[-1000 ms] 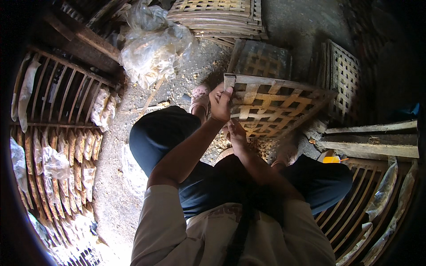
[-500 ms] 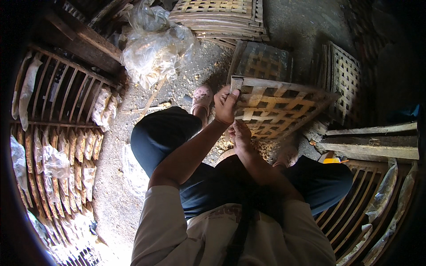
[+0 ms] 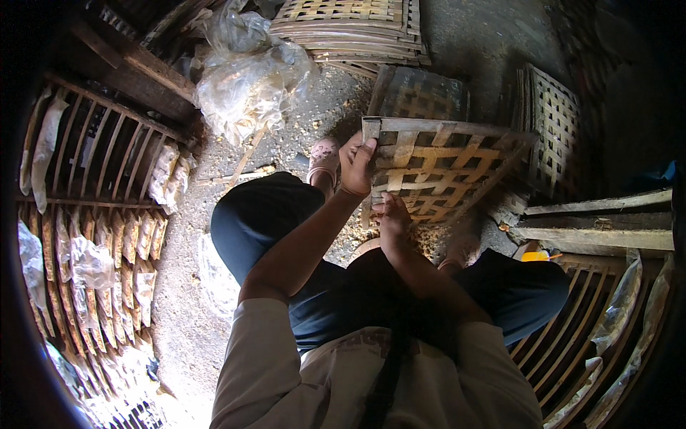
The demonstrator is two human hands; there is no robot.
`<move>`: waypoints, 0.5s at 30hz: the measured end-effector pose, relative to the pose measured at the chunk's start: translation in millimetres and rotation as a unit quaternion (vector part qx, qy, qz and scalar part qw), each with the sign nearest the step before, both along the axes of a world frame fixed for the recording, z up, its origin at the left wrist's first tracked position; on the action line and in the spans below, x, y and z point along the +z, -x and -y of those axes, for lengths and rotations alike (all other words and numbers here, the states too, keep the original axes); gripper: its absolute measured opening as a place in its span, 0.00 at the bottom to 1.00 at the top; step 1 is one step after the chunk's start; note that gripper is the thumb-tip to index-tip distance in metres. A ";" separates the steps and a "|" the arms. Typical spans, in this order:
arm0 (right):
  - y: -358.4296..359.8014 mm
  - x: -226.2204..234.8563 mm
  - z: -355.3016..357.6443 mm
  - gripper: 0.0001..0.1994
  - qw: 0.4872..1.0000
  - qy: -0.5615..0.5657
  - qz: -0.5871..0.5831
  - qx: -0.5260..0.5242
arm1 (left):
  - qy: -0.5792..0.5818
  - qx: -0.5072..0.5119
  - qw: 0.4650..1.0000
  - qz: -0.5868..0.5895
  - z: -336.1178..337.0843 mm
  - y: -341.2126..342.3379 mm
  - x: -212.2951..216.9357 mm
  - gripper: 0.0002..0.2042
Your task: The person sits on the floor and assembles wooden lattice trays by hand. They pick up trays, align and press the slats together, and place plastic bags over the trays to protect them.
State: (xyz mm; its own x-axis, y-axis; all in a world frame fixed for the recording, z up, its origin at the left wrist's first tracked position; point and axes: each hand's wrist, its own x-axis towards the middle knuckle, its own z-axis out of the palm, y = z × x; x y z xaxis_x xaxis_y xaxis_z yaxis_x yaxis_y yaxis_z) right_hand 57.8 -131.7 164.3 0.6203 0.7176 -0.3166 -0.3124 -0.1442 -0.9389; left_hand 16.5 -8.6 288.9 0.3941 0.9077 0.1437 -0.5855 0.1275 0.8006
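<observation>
A woven bamboo tray with a wooden frame stands tilted in front of me, its open lattice facing me. My left hand is closed on the upper left corner of its frame, the thumb lying on the near side. Lower down the left edge, my right hand is closed with its fingers curled against the weave. Whether anything small sits in those fingers cannot be made out. Directly behind the tray stands another, darker lattice panel, partly covered by it.
More woven trays lie in a stack at the far side, and others lean upright at right. Crumpled clear plastic lies far left. Slatted racks with wrapped pieces line the left; another rack and wooden beams are at right.
The tray has shifted slightly left and toward upright, my left hand moving with it. My right hand has moved a little right along the tray's lower left part.
</observation>
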 end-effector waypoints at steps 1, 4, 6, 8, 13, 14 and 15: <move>4.4 7.4 -1.9 0.13 0.996 -0.019 0.083 -0.017 | 0.009 -0.006 1.000 0.005 0.5 0.5 1.4 0.13; 9.4 21.1 -10.5 0.14 0.971 -0.161 0.174 -0.011 | 0.023 -0.027 0.999 -0.010 1.6 3.7 6.3 0.15; 3.7 28.8 -13.6 0.16 0.967 -0.059 0.244 0.050 | 0.013 -0.034 0.999 -0.021 3.1 3.2 11.2 0.16; -4.6 17.7 -15.2 0.15 0.955 -0.011 0.284 0.086 | -0.014 -0.032 0.999 -0.021 5.0 -0.8 16.0 0.17; -20.7 21.4 -15.2 0.10 0.973 -0.059 0.196 0.107 | -0.037 -0.058 0.997 -0.020 3.6 -1.1 7.1 0.17; -22.4 28.5 -15.7 0.09 0.969 -0.074 0.212 0.106 | -0.043 -0.064 0.997 -0.028 3.8 -0.3 6.3 0.17; -25.2 36.8 -15.2 0.09 0.964 -0.089 0.229 0.105 | -0.053 -0.066 0.996 -0.031 5.4 -1.2 9.1 0.17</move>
State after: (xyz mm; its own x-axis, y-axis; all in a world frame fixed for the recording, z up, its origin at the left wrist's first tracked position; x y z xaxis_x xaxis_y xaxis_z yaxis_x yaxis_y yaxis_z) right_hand 83.0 -116.5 201.2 0.5015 0.8598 0.0963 0.1589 0.0179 -0.9871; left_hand 17.7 -14.0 298.0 0.5196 0.8288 0.2076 -0.5185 0.1128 0.8476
